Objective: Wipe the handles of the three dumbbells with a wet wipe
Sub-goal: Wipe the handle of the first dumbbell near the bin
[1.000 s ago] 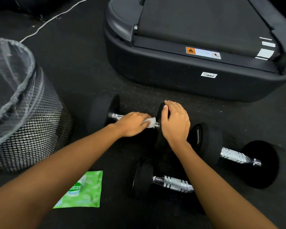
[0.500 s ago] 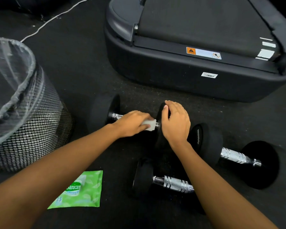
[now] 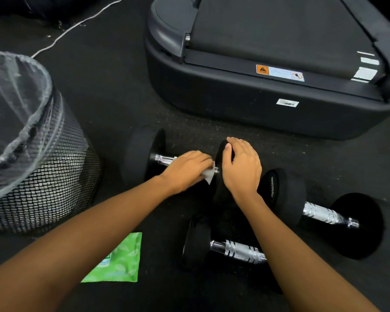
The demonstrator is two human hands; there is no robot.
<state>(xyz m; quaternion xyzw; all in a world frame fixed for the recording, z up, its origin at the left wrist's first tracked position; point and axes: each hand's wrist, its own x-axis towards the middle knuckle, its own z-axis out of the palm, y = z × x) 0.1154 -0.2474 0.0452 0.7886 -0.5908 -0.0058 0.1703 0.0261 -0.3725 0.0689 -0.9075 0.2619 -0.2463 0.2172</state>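
Observation:
Three black dumbbells with chrome handles lie on the dark floor. The far dumbbell (image 3: pixel 142 152) lies in the middle of the view. My left hand (image 3: pixel 185 170) grips a white wet wipe (image 3: pixel 208 175) wrapped round its handle, near the right weight. My right hand (image 3: pixel 242 167) rests over the top of that right weight, thumb curled on its rim. A second dumbbell (image 3: pixel 324 215) lies to the right. The third dumbbell (image 3: pixel 236 251) lies nearest me, partly hidden under my right forearm.
A green wet-wipe pack (image 3: pixel 119 262) lies on the floor at the lower left. A black mesh bin (image 3: pixel 43 176) with a clear liner stands at the left. A treadmill base (image 3: pixel 257 104) fills the back right. A white cable (image 3: pixel 77 24) runs across the far floor.
My left hand has turned a little on the far dumbbell's handle, and a corner of the wipe now hangs down below it. My right hand has stayed on the weight.

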